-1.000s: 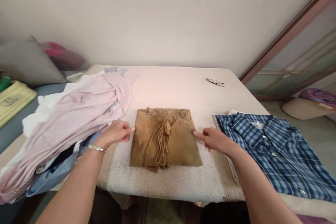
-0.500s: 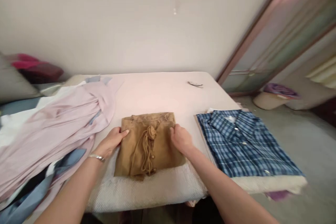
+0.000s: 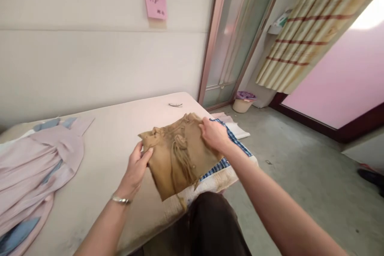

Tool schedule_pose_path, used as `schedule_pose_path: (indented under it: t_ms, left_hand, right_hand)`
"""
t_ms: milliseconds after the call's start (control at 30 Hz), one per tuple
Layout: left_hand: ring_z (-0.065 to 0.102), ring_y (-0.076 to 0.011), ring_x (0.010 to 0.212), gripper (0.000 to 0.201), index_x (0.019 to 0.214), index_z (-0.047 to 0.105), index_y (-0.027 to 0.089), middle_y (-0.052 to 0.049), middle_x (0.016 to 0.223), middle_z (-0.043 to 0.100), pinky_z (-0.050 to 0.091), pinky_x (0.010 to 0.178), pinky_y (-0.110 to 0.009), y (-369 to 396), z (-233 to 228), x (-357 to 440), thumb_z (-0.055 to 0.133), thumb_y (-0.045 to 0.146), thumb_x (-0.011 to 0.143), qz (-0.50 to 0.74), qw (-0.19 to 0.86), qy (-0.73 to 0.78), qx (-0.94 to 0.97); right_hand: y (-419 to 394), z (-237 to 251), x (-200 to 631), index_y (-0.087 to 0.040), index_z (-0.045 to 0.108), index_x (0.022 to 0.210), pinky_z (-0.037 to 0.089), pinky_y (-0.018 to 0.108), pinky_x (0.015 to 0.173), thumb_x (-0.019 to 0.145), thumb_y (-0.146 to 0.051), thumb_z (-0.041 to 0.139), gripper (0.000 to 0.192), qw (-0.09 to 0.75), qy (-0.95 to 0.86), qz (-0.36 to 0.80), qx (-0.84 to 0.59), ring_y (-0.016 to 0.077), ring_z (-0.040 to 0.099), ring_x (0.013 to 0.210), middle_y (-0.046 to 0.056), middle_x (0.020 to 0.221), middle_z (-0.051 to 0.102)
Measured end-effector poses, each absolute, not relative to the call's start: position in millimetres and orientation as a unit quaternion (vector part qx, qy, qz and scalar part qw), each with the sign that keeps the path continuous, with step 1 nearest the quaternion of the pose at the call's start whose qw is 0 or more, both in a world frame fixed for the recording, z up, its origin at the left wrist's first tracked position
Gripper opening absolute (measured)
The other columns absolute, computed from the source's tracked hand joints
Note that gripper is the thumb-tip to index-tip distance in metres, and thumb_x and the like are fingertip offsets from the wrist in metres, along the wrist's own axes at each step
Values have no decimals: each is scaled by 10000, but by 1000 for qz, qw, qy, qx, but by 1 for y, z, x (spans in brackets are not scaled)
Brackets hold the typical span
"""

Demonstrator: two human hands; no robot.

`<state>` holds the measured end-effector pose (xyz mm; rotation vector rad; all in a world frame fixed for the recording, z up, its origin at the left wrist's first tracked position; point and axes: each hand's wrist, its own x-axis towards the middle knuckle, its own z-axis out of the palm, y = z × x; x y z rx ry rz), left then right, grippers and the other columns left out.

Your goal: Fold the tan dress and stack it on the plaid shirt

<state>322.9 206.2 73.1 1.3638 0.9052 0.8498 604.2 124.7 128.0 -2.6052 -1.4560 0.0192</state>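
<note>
**Both hands grip a folded tan top**

The bed [image 3: 99, 156] lies below the tan top [image 3: 177, 156], held over the plaid shirt [image 3: 232, 144]. Left hand [image 3: 136, 168] pinches its left edge; right hand [image 3: 214, 134] clasps the right. The pink note [image 3: 155, 4] bears illegible writing.

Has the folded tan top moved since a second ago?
Yes. Both hands, left hand and right hand, carried the tan top rightward, now overlapping the blue plaid shirt.

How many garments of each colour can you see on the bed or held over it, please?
Tan, folded top, held by left hand and right hand: 1
Blue plaid shirt: 1
Pink garment: 1
Total: 3
</note>
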Motion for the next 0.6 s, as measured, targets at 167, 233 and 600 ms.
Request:
schedule_pose_path:
  t_ms: [167, 233, 600]
  left_hand:
    - [709, -237, 1038, 579, 1363, 518, 216, -91, 1260, 711, 581, 804, -304, 194, 60, 442, 666, 449, 854, 380, 640, 311, 591]
    - [696, -235, 1103, 519, 1338, 527, 192, -110, 1301, 696, 578, 874, -317, 192, 34, 475, 640, 392, 873, 371, 634, 316, 601]
    - [684, -247, 1121, 413, 1320, 575, 166, -108, 1243, 721, 519, 1012, -382, 201, -28, 509, 556, 309, 933, 359, 422, 406, 727]
  right_hand:
    - [79, 134, 713, -171, 550, 1207, 452, 370, 871, 1071, -437, 326, 373, 44, -438, -36, -897, 315, 672, 1079, 187, 1135, 702]
    - [72, 113, 739, -148, 542, 1232, 447, 374, 882, 1076, -430, 323, 389, 31, -418, -16, -908, 321, 669, 1103, 202, 1145, 699]
    - [83, 13, 771, -142, 500, 1263, 473, 399, 856, 1084, -434, 248, 425, 41, -379, 9, -925, 325, 707, 1032, 211, 1070, 713]
